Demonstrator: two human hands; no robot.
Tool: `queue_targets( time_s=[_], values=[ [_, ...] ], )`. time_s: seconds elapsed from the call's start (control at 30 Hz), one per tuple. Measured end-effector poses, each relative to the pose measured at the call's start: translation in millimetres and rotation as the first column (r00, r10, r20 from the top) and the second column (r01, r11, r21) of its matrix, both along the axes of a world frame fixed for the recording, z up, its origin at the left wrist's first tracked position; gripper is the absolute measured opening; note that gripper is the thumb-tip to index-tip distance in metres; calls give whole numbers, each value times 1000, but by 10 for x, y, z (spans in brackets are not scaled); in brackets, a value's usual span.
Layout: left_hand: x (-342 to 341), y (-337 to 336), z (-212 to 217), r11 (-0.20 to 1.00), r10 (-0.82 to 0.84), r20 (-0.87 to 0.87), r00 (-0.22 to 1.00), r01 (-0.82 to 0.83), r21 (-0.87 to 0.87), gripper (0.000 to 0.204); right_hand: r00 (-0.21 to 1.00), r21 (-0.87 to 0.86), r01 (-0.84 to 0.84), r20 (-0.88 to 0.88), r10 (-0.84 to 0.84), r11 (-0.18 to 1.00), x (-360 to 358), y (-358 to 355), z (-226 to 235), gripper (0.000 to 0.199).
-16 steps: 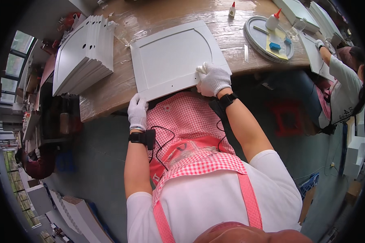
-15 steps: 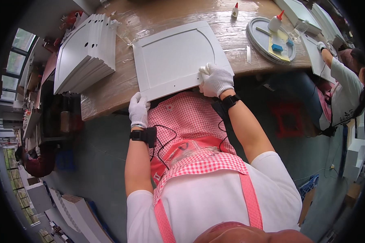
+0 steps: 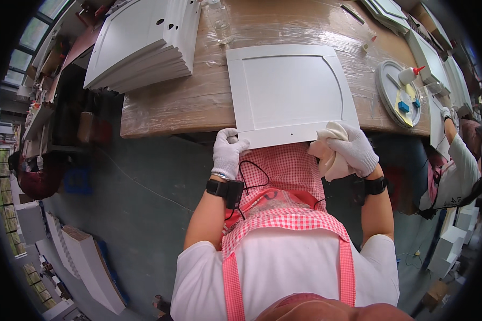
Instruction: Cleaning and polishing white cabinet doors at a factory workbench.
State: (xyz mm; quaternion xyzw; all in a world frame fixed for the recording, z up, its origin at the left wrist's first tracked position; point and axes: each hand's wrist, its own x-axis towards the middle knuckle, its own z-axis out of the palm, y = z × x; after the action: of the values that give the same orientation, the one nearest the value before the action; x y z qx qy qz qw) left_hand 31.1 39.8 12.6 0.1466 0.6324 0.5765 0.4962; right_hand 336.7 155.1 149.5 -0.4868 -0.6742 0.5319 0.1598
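Note:
A white cabinet door panel (image 3: pixel 289 93) lies flat on the plastic-wrapped wooden table (image 3: pixel 198 101), its near edge hanging over the table's front. My left hand (image 3: pixel 228 153), in a white glove, grips the panel's near left corner. My right hand (image 3: pixel 351 147), also gloved, holds a cream cloth (image 3: pixel 329 155) against the near right edge of the panel. Both forearms wear black wrist devices with cables over a red checked apron.
A tall stack of white panels (image 3: pixel 144 43) sits at the table's left. A clear bottle (image 3: pixel 219 21) stands behind the panel. A round grey tray (image 3: pixel 391 88) with a glue bottle and blue blocks lies to the right. Another person (image 3: pixel 458 160) works at the far right. More panels lean on the floor at the lower left.
The view has closed in on the table. My right hand now presses a cloth at the panel's near right edge; my left hand has moved onto the near left corner.

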Motion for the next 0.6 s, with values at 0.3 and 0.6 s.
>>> queue_targets(
  time_s=[0.3,0.6],
  values=[
    [-145,-558,-178,972,-216,198,956,192,135,50,980,289,144,90,-177,947,-640,1670,-349,35],
    [-98,-423,-113,976,-219,46,975,219,2,42,712,522,-657,667,221,544,-3014,611,-761,31]
  ],
)
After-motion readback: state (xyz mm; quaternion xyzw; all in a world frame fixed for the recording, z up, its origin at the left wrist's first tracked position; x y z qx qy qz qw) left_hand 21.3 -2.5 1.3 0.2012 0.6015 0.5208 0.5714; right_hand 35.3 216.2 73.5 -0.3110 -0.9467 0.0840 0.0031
